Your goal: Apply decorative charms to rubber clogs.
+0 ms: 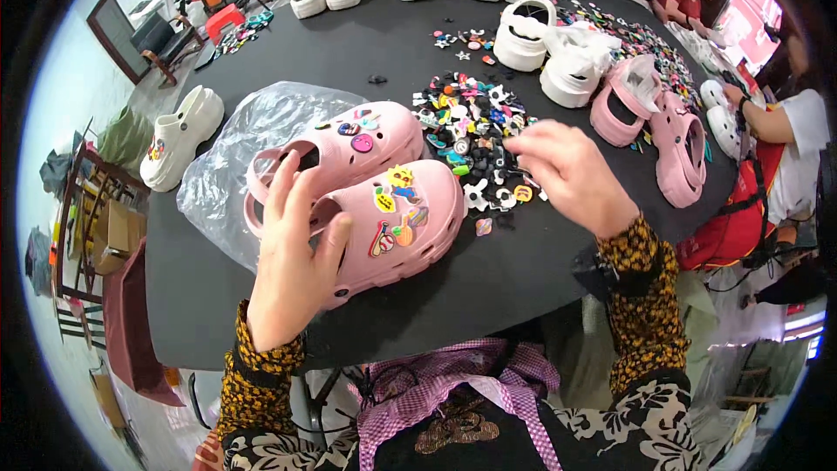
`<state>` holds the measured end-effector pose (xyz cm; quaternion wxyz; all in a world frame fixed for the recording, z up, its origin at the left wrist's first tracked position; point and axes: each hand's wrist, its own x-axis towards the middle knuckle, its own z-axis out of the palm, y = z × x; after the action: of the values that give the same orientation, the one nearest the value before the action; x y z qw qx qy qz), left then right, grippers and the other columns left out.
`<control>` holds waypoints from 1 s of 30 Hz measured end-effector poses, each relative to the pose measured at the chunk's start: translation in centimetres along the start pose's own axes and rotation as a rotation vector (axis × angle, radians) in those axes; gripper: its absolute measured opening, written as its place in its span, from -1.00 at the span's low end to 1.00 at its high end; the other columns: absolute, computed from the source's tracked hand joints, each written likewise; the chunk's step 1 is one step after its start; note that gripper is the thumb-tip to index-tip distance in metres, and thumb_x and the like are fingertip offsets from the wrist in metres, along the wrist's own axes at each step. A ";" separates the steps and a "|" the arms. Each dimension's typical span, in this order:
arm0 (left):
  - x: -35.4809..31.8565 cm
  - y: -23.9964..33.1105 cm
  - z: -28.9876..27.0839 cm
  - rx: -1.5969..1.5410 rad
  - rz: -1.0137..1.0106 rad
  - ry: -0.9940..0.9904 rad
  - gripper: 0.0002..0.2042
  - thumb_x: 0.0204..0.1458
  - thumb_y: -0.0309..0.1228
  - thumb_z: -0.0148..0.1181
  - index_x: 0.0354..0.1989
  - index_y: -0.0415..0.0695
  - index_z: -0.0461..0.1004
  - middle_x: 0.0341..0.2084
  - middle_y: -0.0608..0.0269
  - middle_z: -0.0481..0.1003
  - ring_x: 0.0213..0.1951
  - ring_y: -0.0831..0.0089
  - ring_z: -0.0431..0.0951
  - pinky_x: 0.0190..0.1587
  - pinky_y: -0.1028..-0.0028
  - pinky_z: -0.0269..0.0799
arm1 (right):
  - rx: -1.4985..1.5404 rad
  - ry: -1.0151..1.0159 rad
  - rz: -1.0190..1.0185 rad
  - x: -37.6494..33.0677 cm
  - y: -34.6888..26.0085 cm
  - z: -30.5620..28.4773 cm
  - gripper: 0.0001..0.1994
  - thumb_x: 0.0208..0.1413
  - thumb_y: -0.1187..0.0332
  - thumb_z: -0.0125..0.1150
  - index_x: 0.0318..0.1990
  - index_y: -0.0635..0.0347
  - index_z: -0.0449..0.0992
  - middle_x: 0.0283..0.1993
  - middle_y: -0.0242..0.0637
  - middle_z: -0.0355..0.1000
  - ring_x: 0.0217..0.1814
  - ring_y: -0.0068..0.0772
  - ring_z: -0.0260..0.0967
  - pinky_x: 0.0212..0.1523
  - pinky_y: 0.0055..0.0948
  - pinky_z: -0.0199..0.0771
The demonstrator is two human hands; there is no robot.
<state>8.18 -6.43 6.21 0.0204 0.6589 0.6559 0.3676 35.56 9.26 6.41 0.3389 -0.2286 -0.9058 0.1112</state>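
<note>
A pair of pink clogs lies before me, a near clog point(440, 201) and a far clog point(401, 135), both bearing colourful shoe charms on their tops. My left hand point(295, 249) rests at the heel end of the near clog, fingers stretched and spread, gripping nothing. Over the right edge of a pile of loose shoe charms point(462, 118) is my right hand point(571, 176), its fingers curled together; whatever they may hold is hidden. A lone charm point(484, 227) lies on the black tabletop point(514, 283) nearer to me.
A crumpled clear plastic bag point(222, 192) lies under and beside the pink clogs. At the left edge stands a decorated white clog point(183, 135). More white clogs point(523, 35) and pink clogs point(680, 148) line the far and right sides. Other people work around the table.
</note>
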 end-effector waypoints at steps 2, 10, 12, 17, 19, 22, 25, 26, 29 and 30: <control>0.3 0.1 0.7 0.030 -0.010 -0.076 -0.55 0.01 -0.41 0.21 0.09 -0.24 0.30 0.24 -0.29 0.07 0.18 -0.08 0.25 0.15 0.17 0.25 | 0.017 -0.004 0.029 1.2 1.2 -0.1 -0.85 0.00 0.49 0.13 -0.26 0.30 0.53 -0.31 -0.06 0.45 -0.27 -0.02 0.43 -0.23 -0.22 0.44; 1.3 0.2 1.4 0.107 0.020 -0.137 -0.60 -0.02 -0.38 0.20 -0.01 -0.25 0.36 0.13 -0.23 0.24 0.15 -0.08 0.26 0.18 0.17 0.18 | 0.020 -0.076 0.065 4.8 7.4 1.8 -0.80 0.07 0.44 0.07 -0.20 0.37 0.52 -0.25 -0.14 0.48 -0.22 -0.24 0.45 -0.18 -0.40 0.43; 1.9 0.2 0.8 0.064 -0.005 -0.178 -0.62 -0.03 -0.39 0.20 -0.03 -0.26 0.37 0.12 -0.22 0.25 0.14 -0.06 0.28 0.17 0.18 0.20 | 0.036 -0.121 0.062 5.3 8.0 3.0 -0.80 0.05 0.47 0.10 -0.19 0.36 0.52 -0.24 -0.15 0.48 -0.22 -0.24 0.46 -0.16 -0.41 0.44; 2.8 -0.7 0.0 0.010 -0.024 -0.219 -0.65 -0.10 -0.50 0.15 -0.08 -0.28 0.39 0.11 -0.19 0.27 0.16 -0.03 0.29 0.16 0.25 0.23 | 0.024 -0.137 0.051 6.3 9.8 4.6 -0.80 0.01 0.40 0.12 -0.23 0.28 0.56 -0.24 -0.14 0.49 -0.20 -0.17 0.47 -0.13 -0.32 0.46; 2.9 0.0 0.4 0.010 -0.024 -0.218 -0.63 -0.17 -0.54 0.14 -0.10 -0.28 0.39 0.17 -0.22 0.21 0.17 -0.07 0.26 0.19 0.22 0.19 | 0.000 -0.128 0.043 7.0 11.0 5.2 -0.79 0.00 0.35 0.09 -0.26 0.21 0.58 -0.26 -0.16 0.50 -0.19 -0.13 0.46 -0.12 -0.25 0.46; 2.6 1.4 1.3 0.160 0.092 -0.228 -0.58 -0.23 -0.55 0.16 -0.08 -0.28 0.37 0.21 -0.26 0.13 0.17 -0.10 0.25 0.17 0.15 0.20 | -0.026 -0.145 0.048 8.1 13.4 5.8 -0.80 -0.01 0.46 0.16 -0.21 0.34 0.54 -0.25 -0.12 0.49 -0.23 -0.17 0.46 -0.18 -0.35 0.45; 2.2 0.9 1.2 0.075 0.063 -0.253 -0.50 -0.22 -0.52 0.22 0.00 -0.32 0.33 0.18 -0.24 0.17 0.15 -0.09 0.27 0.16 0.15 0.21 | -0.008 -0.144 0.063 9.8 15.0 6.9 -0.80 0.00 0.46 0.15 -0.22 0.34 0.55 -0.26 -0.12 0.49 -0.25 -0.17 0.46 -0.20 -0.32 0.44; 2.3 0.7 1.0 0.074 0.059 -0.252 -0.50 -0.22 -0.52 0.22 0.00 -0.32 0.33 0.18 -0.24 0.17 0.15 -0.09 0.27 0.16 0.15 0.21 | 0.011 -0.144 0.039 10.3 15.0 7.5 -0.81 0.01 0.45 0.13 -0.24 0.34 0.55 -0.26 -0.12 0.49 -0.25 -0.16 0.46 -0.19 -0.32 0.44; 2.2 0.1 0.8 0.148 0.019 -0.270 -0.43 -0.15 -0.43 0.29 0.08 -0.34 0.28 0.15 -0.23 0.20 0.14 -0.09 0.28 0.14 0.15 0.23 | -0.036 -0.193 0.017 11.7 15.3 9.4 -0.80 0.01 0.44 0.12 -0.22 0.31 0.55 -0.25 -0.11 0.49 -0.22 -0.15 0.47 -0.15 -0.33 0.44; 1.8 -0.2 0.7 0.131 -0.001 -0.265 -0.39 -0.07 -0.30 0.26 0.14 -0.33 0.23 0.16 -0.19 0.20 0.16 -0.06 0.27 0.17 0.16 0.21 | -0.045 -0.228 0.020 12.0 15.2 9.6 -0.79 0.01 0.42 0.11 -0.21 0.27 0.56 -0.22 -0.12 0.49 -0.19 -0.14 0.46 -0.13 -0.31 0.44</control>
<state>8.08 -4.52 6.42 0.0639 0.7012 0.6705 0.2339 26.35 27.90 0.63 0.2275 -0.2311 -0.9384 0.1197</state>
